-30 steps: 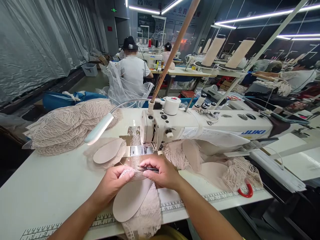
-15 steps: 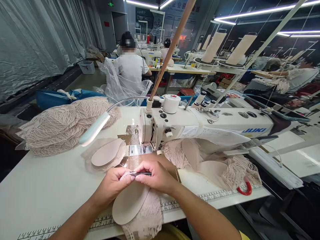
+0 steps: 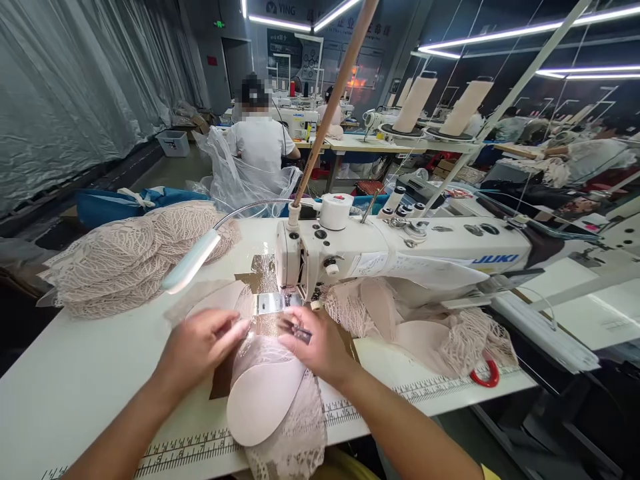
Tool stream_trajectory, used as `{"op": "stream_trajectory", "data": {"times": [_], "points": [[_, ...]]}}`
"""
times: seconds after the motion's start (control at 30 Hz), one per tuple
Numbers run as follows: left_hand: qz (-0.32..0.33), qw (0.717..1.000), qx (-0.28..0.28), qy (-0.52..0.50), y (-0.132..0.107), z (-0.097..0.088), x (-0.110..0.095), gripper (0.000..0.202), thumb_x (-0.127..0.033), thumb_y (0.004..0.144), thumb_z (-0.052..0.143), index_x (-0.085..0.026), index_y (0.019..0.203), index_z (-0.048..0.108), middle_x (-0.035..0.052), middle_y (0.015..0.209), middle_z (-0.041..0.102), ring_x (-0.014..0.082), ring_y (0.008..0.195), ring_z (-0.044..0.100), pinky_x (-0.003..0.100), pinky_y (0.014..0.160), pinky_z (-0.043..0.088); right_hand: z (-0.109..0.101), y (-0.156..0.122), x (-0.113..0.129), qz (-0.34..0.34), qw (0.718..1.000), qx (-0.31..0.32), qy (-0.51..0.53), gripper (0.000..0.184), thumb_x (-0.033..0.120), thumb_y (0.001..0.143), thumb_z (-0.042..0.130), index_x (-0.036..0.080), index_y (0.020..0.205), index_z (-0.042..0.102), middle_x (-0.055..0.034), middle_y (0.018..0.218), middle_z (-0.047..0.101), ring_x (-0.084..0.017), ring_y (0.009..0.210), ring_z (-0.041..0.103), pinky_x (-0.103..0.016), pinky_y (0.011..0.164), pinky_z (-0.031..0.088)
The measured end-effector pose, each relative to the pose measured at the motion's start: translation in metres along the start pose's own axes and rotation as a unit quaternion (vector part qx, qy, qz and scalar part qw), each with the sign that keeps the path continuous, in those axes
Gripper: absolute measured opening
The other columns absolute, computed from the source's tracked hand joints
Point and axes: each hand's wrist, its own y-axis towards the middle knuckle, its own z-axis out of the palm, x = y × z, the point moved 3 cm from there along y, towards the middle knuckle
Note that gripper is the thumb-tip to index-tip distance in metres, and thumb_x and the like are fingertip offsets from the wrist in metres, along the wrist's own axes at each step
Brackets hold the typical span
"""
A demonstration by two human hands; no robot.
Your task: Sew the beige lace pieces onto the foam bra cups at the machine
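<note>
My right hand [image 3: 323,343] is closed around a small pair of dark thread snips [image 3: 299,331], held in front of the sewing machine's needle area. My left hand [image 3: 200,347] has its thumb and forefinger pinched beside the metal needle plate [image 3: 270,303]; whatever lies between them is too small to make out. Below and between both hands, a beige bra cup [image 3: 265,403] with lace [image 3: 305,433] attached lies at the table's front edge, partly hanging over it. Another cup [image 3: 220,297] with lace rests behind my left hand, partly hidden by it.
A white JUKI sewing machine [image 3: 405,247] spans the table. Stacked lace pieces [image 3: 125,257] lie at left under a lamp [image 3: 193,260]. More cups and lace [image 3: 425,337] are at right, near a red curved handle [image 3: 486,373]. A person [image 3: 260,147] sits ahead.
My hands have moved apart, the left one going left and up off the lace. The snips have come away from the lace edge. The cup now lies flatter on the table.
</note>
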Motion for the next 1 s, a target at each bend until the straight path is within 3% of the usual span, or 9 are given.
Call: {"op": "stream_trajectory", "data": {"times": [0.1, 0.2, 0.27, 0.37, 0.53, 0.7, 0.83, 0.93, 1.0], "points": [[-0.002, 0.999, -0.02, 0.05, 0.031, -0.009, 0.015, 0.041, -0.044, 0.078, 0.057, -0.02, 0.11, 0.065, 0.0096, 0.126, 0.057, 0.0307, 0.118, 0.048, 0.033, 0.092, 0.039, 0.017, -0.008, 0.014, -0.174, 0.965, 0.115, -0.161, 0.026, 0.018, 0.079, 0.058, 0.024, 0.104, 0.063, -0.0043, 0.098, 0.063, -0.016, 0.072, 0.056, -0.024, 0.056, 0.04], [-0.055, 0.997, 0.048, 0.032, 0.056, 0.0, 0.037, 0.062, -0.035, 0.065, 0.064, -0.015, 0.123, 0.058, 0.0138, 0.123, 0.059, 0.0356, 0.116, 0.05, 0.039, 0.093, 0.039, 0.026, -0.015, 0.017, -0.235, 0.909, 0.215, -0.27, 0.011, 0.014, 0.073, 0.06, 0.021, 0.081, 0.064, -0.0022, 0.092, 0.062, -0.012, 0.062, 0.05, -0.024, 0.048, 0.028], [-0.081, 0.993, 0.084, 0.008, 0.06, 0.007, 0.049, 0.056, -0.033, 0.064, 0.064, -0.012, 0.115, 0.062, 0.0112, 0.094, 0.067, 0.0327, 0.089, 0.062, 0.038, 0.076, 0.045, 0.02, -0.014, 0.013, -0.194, 0.905, 0.235, -0.297, 0.007, 0.012, 0.069, 0.062, 0.019, 0.07, 0.06, -0.0016, 0.082, 0.061, -0.012, 0.062, 0.049, -0.024, 0.047, 0.024], [-0.099, 0.983, 0.143, -0.056, 0.05, 0.014, 0.056, 0.034, -0.039, 0.07, 0.06, -0.013, 0.09, 0.068, 0.0037, 0.068, 0.062, 0.0229, 0.062, 0.059, 0.03, 0.058, 0.042, -0.001, -0.009, 0.006, -0.08, 0.924, 0.231, -0.294, 0.014, 0.006, 0.065, 0.062, 0.017, 0.058, 0.054, -0.0005, 0.066, 0.058, -0.012, 0.059, 0.047, -0.023, 0.048, 0.024], [-0.073, 0.962, 0.182, -0.189, 0.029, 0.01, 0.042, 0.032, -0.048, 0.081, 0.054, -0.017, 0.084, 0.062, 0.0019, 0.078, 0.062, 0.0163, 0.067, 0.056, 0.024, 0.06, 0.042, -0.018, 0.007, 0.003, 0.004, 0.985, 0.135, -0.11, 0.013, 0.014, 0.081, 0.054, 0.02, 0.084, 0.065, -0.001, 0.085, 0.066, -0.015, 0.077, 0.057, -0.024, 0.063, 0.039], [-0.047, 0.951, 0.158, -0.262, 0.026, 0.009, 0.037, 0.024, -0.042, 0.08, 0.059, -0.019, 0.082, 0.057, 0.0014, 0.081, 0.057, 0.0156, 0.073, 0.052, 0.024, 0.066, 0.042, 0.008, 0.02, -0.002, 0.079, 0.988, 0.129, 0.037, 0.044, 0.035, 0.075, 0.069, 0.023, 0.117, 0.06, -0.0035, 0.106, 0.065, -0.019, 0.089, 0.06, -0.025, 0.07, 0.045], [-0.038, 0.947, 0.142, -0.286, 0.026, 0.005, 0.04, 0.015, -0.034, 0.08, 0.059, -0.019, 0.084, 0.056, 0.0029, 0.089, 0.059, 0.0169, 0.08, 0.053, 0.026, 0.072, 0.042, 0.023, 0.022, -0.001, 0.081, 0.985, 0.141, 0.066, 0.011, 0.028, 0.078, 0.063, 0.018, 0.074, 0.06, 0.0036, 0.067, 0.052, -0.01, 0.059, 0.045, -0.021, 0.05, 0.033], [-0.043, 0.953, 0.179, -0.239, 0.022, 0.004, 0.035, 0.025, -0.027, 0.077, 0.058, -0.021, 0.101, 0.059, 0.0037, 0.096, 0.062, 0.0176, 0.076, 0.055, 0.027, 0.068, 0.043, 0.022, 0.021, 0.002, 0.07, 0.985, 0.137, 0.08, 0.033, 0.025, 0.079, 0.06, 0.019, 0.057, 0.038, 0.0062, 0.057, 0.032, -0.008, 0.054, 0.031, -0.021, 0.047, 0.024], [-0.029, 0.965, 0.194, -0.176, 0.019, 0.007, 0.027, 0.038, -0.026, 0.073, 0.063, -0.022, 0.111, 0.059, 0.0052, 0.107, 0.063, 0.0214, 0.088, 0.057, 0.03, 0.078, 0.044, 0.021, 0.021, 0.004, 0.063, 0.983, 0.133, 0.107, 0.033, 0.023, 0.08, 0.059, 0.019, 0.058, 0.035, 0.0061, 0.059, 0.031, -0.009, 0.056, 0.031, -0.021, 0.049, 0.024]]}}
